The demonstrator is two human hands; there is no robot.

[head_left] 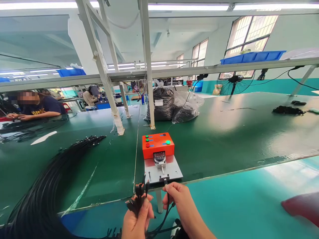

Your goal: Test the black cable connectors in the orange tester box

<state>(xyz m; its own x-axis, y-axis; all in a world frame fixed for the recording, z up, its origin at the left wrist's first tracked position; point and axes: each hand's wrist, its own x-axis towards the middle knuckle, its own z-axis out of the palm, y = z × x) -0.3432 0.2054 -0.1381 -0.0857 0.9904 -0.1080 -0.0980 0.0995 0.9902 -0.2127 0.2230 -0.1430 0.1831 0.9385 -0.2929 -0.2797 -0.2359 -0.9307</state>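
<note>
Low in the middle, my left hand (138, 217) is closed around a bunch of black cables (136, 200) whose plug ends, several with orange tips, point upward. Just right of it, my right hand (178, 196) pinches one black cable connector (165, 182) at the small metal block on the front of a test fixture (171, 166). How deep the connector sits in the block I cannot tell. On the fixture's metal plate stands a round digital gauge (159, 157). Behind it is an orange box (158, 146) with green and red buttons, one green one lit.
A thick bundle of black cables (47, 179) curves over the green table (209, 156) at left. Plastic bags of black goods (161, 104) stand behind white posts (147, 66). A black coil (288, 110) lies at far right. Another person (40, 104) sits at the left.
</note>
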